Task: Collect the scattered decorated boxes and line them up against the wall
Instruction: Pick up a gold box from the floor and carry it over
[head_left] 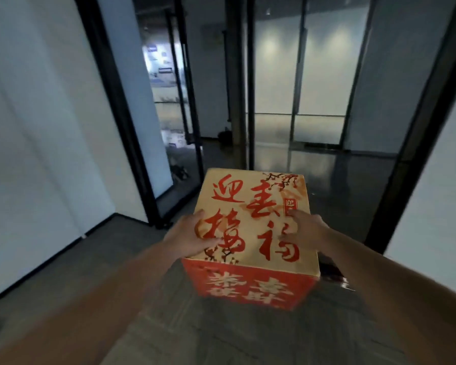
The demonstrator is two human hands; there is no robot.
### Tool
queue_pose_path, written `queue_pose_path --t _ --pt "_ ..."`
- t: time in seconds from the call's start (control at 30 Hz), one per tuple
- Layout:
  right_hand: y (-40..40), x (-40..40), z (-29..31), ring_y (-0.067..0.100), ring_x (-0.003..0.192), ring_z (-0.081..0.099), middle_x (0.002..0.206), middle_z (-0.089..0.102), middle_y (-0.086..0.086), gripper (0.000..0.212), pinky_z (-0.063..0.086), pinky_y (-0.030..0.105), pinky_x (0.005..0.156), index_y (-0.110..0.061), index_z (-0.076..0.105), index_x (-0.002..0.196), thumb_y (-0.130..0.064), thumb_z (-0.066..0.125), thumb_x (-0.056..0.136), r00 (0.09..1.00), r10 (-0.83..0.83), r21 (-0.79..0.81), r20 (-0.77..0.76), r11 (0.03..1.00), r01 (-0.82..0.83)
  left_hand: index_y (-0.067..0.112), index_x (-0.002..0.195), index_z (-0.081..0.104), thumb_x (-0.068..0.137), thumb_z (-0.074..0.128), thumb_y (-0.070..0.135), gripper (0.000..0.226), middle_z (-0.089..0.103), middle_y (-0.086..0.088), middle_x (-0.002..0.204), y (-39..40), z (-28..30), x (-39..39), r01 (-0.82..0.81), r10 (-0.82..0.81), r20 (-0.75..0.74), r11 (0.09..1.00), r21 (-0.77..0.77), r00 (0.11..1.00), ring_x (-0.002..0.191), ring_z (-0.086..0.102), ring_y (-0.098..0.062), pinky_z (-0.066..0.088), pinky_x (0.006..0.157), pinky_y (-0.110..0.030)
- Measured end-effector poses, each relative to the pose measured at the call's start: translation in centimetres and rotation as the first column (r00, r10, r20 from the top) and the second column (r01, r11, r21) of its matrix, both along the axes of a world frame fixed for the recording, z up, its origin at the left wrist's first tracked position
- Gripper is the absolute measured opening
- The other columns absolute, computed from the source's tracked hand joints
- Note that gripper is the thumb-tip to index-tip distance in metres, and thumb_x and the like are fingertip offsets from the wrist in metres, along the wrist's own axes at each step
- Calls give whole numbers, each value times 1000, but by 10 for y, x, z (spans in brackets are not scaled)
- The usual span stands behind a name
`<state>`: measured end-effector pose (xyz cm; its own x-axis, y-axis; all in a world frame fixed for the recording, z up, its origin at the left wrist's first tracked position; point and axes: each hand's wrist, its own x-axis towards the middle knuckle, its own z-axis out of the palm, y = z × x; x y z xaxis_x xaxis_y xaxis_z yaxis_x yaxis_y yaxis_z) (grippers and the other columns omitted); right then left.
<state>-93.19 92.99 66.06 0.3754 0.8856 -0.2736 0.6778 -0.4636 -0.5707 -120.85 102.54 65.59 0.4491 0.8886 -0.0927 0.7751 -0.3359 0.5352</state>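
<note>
Left hand (192, 237): fingers spread, clasping the left top edge of the decorated box (253, 227). Right hand (304, 227): likewise spread, clasping the right edge. Box: cream top with red calligraphy, red front face, held off the grey floor (142, 299) in mid-corridor. Likely stiff cardboard, weight uncertain; both sides best gripped. Beyond: white wall (37, 154) at left, dark glass partitions (313, 88) ahead.

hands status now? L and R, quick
Left hand: closed on the decorated box, thumb on top, gripping its left edge.
Right hand: closed on the same box, gripping its right edge.
</note>
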Motion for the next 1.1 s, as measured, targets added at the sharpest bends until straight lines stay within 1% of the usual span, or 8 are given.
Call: queue_pose_path --t 0.1,0.2,0.3,0.47,0.6,0.8,0.93,1.1 --pt "23 -91 21 26 111 58 138 43 7 84 53 41 95 -34 34 146 -43 77 74 991 132 50 -30 990 -130 23 148 28 72 69 62 95 50 2 136 -12 26 -100 -129 129 5 991 29 992 119 54 -16 42 94 -24" --pt "44 -175 41 24 110 57 138 43 6 83 53 35 92 -30 32 148 -42 76 77 970 241 54 -20 969 -239 25 146 32 71 63 69 92 52 -1 134 -24 43 -188 -282 284 -25 958 47 959 119 54 -20 44 98 -31" --pt "60 -255 57 25 114 55 139 43 8 84 49 32 94 -27 34 148 -43 75 77 932 362 58 11 930 -362 21 143 37 76 63 64 83 51 -3 133 -42 58 -263 -408 410 -21 911 61 912 119 53 -24 44 98 -33" --pt "89 -379 72 21 109 56 136 48 7 76 48 29 89 -24 38 146 -37 75 80 837 546 69 30 835 -547 22 144 35 73 65 65 88 48 -4 136 -60 60 -377 -621 621 14 782 47 783 119 53 -26 47 97 -38" --pt "123 -483 67 19 107 56 136 50 6 71 47 26 83 -21 39 145 -31 73 83 720 694 55 28 718 -694 22 140 38 76 66 61 80 49 -5 134 -75 48 -460 -756 755 48 654 14 654 114 56 -25 50 89 -37" --pt "177 -671 32 23 116 54 139 46 7 75 47 27 79 -21 33 148 -32 71 85 516 856 29 -15 517 -856 16 139 40 79 69 51 76 52 -4 135 -92 27 -602 -905 905 10 425 -26 425 114 55 -24 50 93 -39" --pt "200 -802 22 26 120 53 141 44 8 77 51 36 91 -23 31 149 -32 72 85 381 923 -1 -58 382 -924 17 139 40 76 70 54 79 52 -6 132 -101 33 -699 -969 969 -32 244 -30 245 110 57 -24 53 90 -42" --pt "193 -929 33 28 124 49 143 42 7 77 49 39 95 -27 32 148 -40 71 84 200 980 -1 -12 200 -980 20 145 33 79 67 54 81 44 -3 144 -135 44 -786 -997 996 -32 78 -27 79 126 48 -25 46 96 -39"
